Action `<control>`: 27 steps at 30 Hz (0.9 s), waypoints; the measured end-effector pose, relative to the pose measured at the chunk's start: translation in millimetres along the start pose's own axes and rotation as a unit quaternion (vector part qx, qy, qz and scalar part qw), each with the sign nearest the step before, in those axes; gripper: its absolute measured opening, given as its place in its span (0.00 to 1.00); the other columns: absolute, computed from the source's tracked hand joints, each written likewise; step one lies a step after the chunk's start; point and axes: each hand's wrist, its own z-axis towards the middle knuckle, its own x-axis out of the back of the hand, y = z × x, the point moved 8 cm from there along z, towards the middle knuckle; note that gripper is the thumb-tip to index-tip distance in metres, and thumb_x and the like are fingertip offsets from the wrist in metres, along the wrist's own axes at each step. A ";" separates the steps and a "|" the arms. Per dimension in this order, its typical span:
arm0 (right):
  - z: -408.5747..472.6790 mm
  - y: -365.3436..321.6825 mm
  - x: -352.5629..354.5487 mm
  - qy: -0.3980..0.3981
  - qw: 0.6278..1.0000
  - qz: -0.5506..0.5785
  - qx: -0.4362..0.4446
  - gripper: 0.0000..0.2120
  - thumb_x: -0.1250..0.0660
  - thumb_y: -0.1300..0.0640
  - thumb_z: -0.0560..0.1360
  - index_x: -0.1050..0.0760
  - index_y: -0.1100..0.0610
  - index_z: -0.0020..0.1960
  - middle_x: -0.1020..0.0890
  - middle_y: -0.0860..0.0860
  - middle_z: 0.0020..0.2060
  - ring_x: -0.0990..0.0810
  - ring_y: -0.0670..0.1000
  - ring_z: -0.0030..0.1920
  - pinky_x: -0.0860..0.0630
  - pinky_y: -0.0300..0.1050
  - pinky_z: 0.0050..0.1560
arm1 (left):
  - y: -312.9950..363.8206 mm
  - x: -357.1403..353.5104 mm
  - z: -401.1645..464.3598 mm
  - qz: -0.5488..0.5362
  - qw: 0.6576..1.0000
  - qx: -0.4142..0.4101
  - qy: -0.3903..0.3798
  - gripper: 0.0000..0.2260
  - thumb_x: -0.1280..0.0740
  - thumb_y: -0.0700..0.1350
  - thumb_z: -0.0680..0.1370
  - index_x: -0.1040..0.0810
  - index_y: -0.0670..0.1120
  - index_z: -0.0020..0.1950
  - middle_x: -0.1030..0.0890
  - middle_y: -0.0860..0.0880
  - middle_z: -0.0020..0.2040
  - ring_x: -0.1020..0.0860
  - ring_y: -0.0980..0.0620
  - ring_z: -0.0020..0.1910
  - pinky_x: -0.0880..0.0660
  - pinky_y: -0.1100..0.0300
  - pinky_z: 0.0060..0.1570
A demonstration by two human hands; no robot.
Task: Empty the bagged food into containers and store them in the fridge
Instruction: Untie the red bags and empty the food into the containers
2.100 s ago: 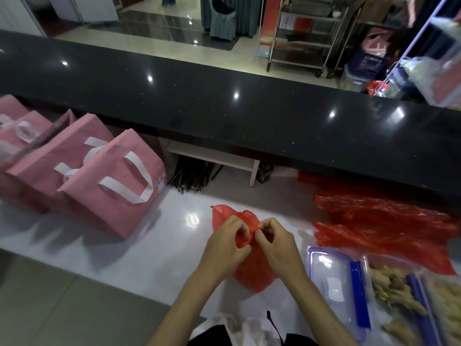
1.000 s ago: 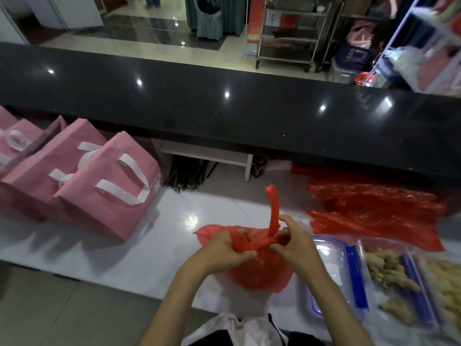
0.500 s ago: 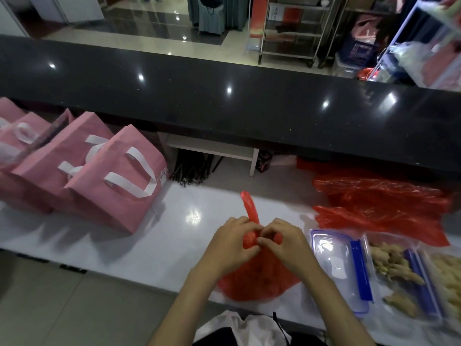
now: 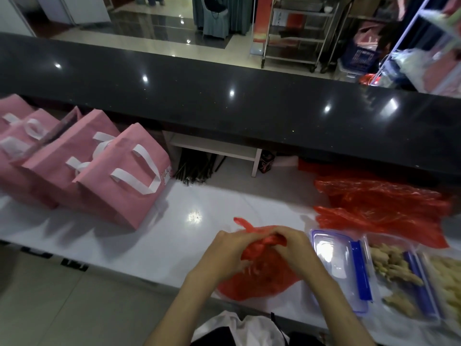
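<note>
Head view: at the white counter's near edge, the left hand and right hand pinch the red bag's knotted top. Beside it lies a clear lid, then ginger containers; farther back, pink bags.

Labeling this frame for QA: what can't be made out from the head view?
- Contents of the red bag: head view, hidden by its plastic and by the left hand and right hand gripping its top.
- Knot state: covered by the fingers.
- Far-right container: cut off by the right edge.
- Pink bags: contents hidden; the leftmost are cut off by the left edge.
- Dark jar under the shelf: too small.
</note>
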 end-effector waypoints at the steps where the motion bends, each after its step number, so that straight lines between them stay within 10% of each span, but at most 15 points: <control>1: -0.2 2.9 11.6 0.034 0.999 0.030 -0.017 0.11 0.30 0.60 0.67 0.18 0.46 0.45 0.17 0.34 0.40 0.18 0.40 0.46 0.25 0.33 0.50 | -2.3 2.4 -0.2 -0.020 1.000 0.000 0.015 0.32 0.27 0.47 0.75 0.32 0.65 0.76 0.16 0.54 0.63 0.18 0.50 0.55 0.23 0.55 0.61; 9: -28.8 47.5 44.1 0.242 0.887 0.303 -0.250 0.07 0.36 0.55 0.83 0.19 0.52 0.51 0.16 0.50 0.47 0.20 0.47 0.48 0.28 0.41 0.45 | -15.3 36.8 -12.8 -0.357 0.915 0.106 0.158 0.09 0.32 0.39 0.80 0.18 0.53 0.50 0.15 0.54 0.44 0.18 0.54 0.45 0.22 0.54 0.49; 13: -14.3 14.2 36.6 0.166 0.946 0.235 -0.147 0.10 0.33 0.65 0.80 0.21 0.52 0.46 0.17 0.46 0.43 0.21 0.37 0.45 0.29 0.28 0.47 | -1.7 34.1 -9.6 -0.273 0.946 0.099 0.142 0.21 0.25 0.55 0.76 0.25 0.63 0.67 0.22 0.64 0.61 0.25 0.60 0.63 0.27 0.60 0.64; 16: -10.3 0.7 26.9 0.121 0.957 0.227 -0.137 0.10 0.35 0.61 0.83 0.18 0.52 0.47 0.15 0.46 0.44 0.20 0.37 0.45 0.28 0.28 0.49 | 8.3 38.2 -1.5 -0.252 0.950 0.069 0.168 0.11 0.29 0.52 0.79 0.19 0.58 0.62 0.16 0.61 0.53 0.19 0.59 0.54 0.22 0.53 0.58; 22: -43.2 53.7 52.3 0.262 0.819 0.418 -0.294 0.20 0.43 0.48 0.86 0.17 0.57 0.48 0.12 0.53 0.44 0.15 0.57 0.52 0.21 0.52 0.58 | -28.4 43.4 -24.9 -0.491 0.806 0.200 0.265 0.12 0.35 0.49 0.84 0.17 0.43 0.50 0.14 0.45 0.44 0.16 0.52 0.47 0.22 0.60 0.53; 27: -45.6 37.1 53.4 0.221 0.863 0.395 -0.226 0.17 0.42 0.50 0.86 0.18 0.57 0.53 0.12 0.49 0.45 0.14 0.50 0.49 0.19 0.49 0.54 | -33.0 26.9 -30.3 -0.511 0.779 0.261 0.254 0.16 0.40 0.54 0.85 0.16 0.47 0.54 0.13 0.49 0.48 0.17 0.56 0.52 0.23 0.56 0.62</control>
